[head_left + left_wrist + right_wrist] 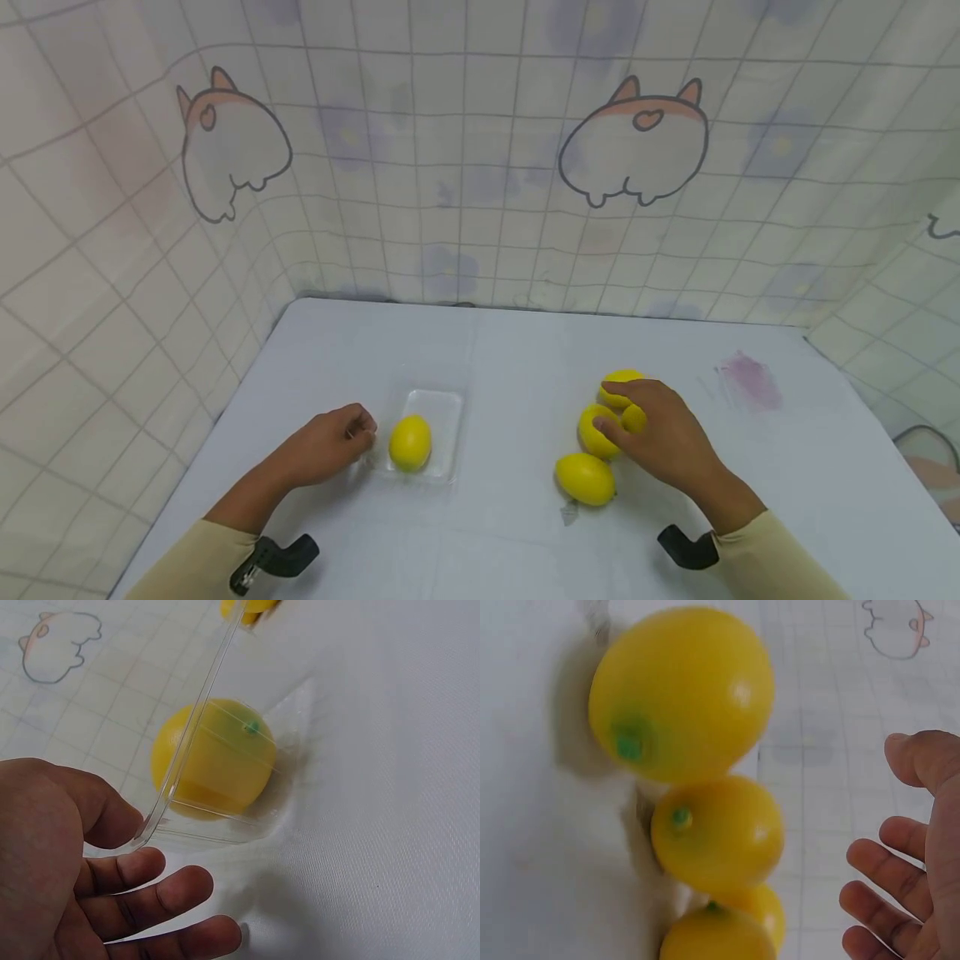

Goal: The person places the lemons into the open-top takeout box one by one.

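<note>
Pinching one tray (447, 421): left grip (339, 443) | spread, empty: right grip (666, 437) | five lemons (585, 479)

The left fingers (360, 415) pinch a clear tray (445, 417) (one lemon (410, 443) inside); the right fingers (636, 389) hover near four more lemons (585, 479).

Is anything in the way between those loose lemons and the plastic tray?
Nothing visible: only white tabletop lies between the loose lemons and the tray. The left hand pinches its left edge, away from that path.
</note>
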